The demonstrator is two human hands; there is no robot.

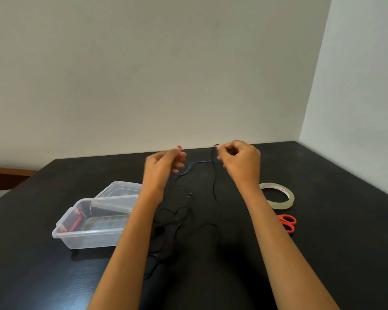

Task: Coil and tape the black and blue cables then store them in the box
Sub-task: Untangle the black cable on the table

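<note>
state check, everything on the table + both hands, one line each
left hand: raised, fingers curled, blurred; grip on cable unclear
right hand: raised, pinching the cables
blue cable: strung between the hands, uncoiled
black cable: hangs from right hand, rest loose and tangled on table
box: open, no cables inside
lid: off, behind box
tape roll: flat on table, untouched
scissors: lying on table, blades hidden

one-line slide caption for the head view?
Both hands, left and right, stretch a thin blue cable above a black table.
</note>
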